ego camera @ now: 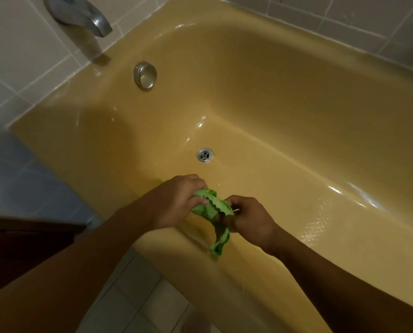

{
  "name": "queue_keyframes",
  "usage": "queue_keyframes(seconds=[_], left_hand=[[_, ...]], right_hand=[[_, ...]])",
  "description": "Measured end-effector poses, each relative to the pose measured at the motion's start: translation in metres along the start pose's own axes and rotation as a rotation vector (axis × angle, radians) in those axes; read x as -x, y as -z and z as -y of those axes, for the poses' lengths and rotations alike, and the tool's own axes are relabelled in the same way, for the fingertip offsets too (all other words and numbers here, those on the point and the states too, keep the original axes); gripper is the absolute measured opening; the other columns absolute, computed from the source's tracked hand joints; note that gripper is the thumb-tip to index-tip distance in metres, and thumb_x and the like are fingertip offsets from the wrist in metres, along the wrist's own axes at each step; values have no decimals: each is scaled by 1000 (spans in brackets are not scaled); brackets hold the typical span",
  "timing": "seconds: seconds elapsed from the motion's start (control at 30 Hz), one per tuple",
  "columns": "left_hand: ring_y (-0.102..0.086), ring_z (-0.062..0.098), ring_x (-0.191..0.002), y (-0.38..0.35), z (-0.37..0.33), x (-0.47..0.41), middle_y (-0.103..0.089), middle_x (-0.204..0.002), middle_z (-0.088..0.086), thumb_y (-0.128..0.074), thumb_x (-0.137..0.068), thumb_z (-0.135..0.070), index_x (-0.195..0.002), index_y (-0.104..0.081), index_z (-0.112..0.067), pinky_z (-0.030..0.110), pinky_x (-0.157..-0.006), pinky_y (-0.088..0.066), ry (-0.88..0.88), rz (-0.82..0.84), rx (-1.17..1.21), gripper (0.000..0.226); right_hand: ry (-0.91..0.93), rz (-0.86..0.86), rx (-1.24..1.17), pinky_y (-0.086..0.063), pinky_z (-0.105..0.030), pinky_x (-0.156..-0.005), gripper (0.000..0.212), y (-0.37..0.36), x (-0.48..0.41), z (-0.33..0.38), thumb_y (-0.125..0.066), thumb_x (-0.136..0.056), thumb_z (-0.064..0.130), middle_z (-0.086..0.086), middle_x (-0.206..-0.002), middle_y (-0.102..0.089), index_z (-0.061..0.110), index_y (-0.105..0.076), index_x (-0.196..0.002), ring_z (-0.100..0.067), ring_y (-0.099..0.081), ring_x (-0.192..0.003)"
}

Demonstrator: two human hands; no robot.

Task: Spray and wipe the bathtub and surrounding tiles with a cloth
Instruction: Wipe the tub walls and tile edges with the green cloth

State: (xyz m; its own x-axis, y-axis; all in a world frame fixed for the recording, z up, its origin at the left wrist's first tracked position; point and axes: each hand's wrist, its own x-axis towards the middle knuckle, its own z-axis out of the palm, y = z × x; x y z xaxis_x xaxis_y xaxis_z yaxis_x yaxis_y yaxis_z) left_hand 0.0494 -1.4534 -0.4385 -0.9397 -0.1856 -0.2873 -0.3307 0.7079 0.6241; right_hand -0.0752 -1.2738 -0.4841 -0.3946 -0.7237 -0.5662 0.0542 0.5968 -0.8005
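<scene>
your left hand (pixel 176 203) and right hand (pixel 247 219) each grip the green cloth (pixel 211 207), fingers curled, over the near wall of the yellow bathtub (pixel 296 111). the cloth runs hand to hand, tail hanging under the right; the drain (pixel 204 155) lies just ahead.

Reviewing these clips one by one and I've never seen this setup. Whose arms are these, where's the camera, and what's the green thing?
No machine here: a person wears one camera on the head, looking down at their own bare arms. The left hand and right hand both grip a bunched green cloth, one end hanging down, over the near side of a yellow bathtub. Inside are a drain and a round overflow plate; a metal spout sticks out from the wall tiles.
</scene>
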Motion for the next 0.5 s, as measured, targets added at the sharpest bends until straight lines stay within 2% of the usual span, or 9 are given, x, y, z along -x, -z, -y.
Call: queue_keyframes(seconds=[0.03, 0.1, 0.13, 0.27, 0.37, 0.43, 0.5], left_hand=[[-58, 16, -87, 0, -5, 2, -59, -95, -3, -63, -100, -24, -106, -69, -11, 39, -78, -48, 6, -10, 4, 16], [-58, 17, -88, 3, -15, 5, -60, -97, 0, -63, -100, -22, -106, -68, -11, 38, -79, -47, 19, -37, -1, 14], [-57, 16, -88, 5, -20, 7, -61, -97, 0, -62, -100, -22, -106, -68, -11, 37, -78, -47, 30, -49, 3, 13], [-57, 10, -87, 26, -53, 20, -59, -96, -7, -62, -101, -24, -107, -68, -15, 29, -76, -44, 84, -76, 105, 12], [-59, 7, -87, 59, -90, 32, -61, -96, -8, -63, -101, -21, -103, -68, -20, 30, -78, -48, 90, -111, 188, 6], [-61, 1, -87, 82, -120, 46, -63, -97, -11, -63, -101, -19, -104, -68, -24, 25, -77, -48, 95, -144, 256, 8], [-63, 3, -90, 104, -148, 62, -66, -103, -7, -64, -100, -17, -109, -71, -20, 19, -77, -49, 85, -200, 313, 12]], right_hand=[[30, -64, 73, -58, -31, -76, 11, 0, 2, -1, -75, -86, 11, 4, -87, -73, 22, -72, -87, -17, -67, -81], [107, -156, 212, -48, -12, -65, 20, 4, 11, 4, -69, -87, 5, 7, -86, -72, 25, -72, -88, -9, -65, -77], [141, -180, 269, -44, -9, -62, 20, 6, 18, 8, -69, -88, 5, 7, -85, -72, 25, -72, -91, -7, -64, -75], [195, -226, 348, -40, -10, -60, 22, 23, 52, 29, -67, -91, 5, 10, -84, -72, 24, -75, -99, -9, -63, -73], [196, -247, 378, -43, -12, -67, 27, 46, 89, 70, -62, -94, 5, 10, -89, -73, 25, -77, -101, -8, -64, -79], [168, -239, 367, -45, -16, -69, 23, 60, 122, 100, -63, -96, 10, 11, -86, -72, 28, -77, -98, -3, -62, -76], [136, -224, 341, -48, -18, -70, 17, 73, 155, 131, -66, -97, 16, 14, -84, -71, 30, -76, -96, 0, -62, -79]])
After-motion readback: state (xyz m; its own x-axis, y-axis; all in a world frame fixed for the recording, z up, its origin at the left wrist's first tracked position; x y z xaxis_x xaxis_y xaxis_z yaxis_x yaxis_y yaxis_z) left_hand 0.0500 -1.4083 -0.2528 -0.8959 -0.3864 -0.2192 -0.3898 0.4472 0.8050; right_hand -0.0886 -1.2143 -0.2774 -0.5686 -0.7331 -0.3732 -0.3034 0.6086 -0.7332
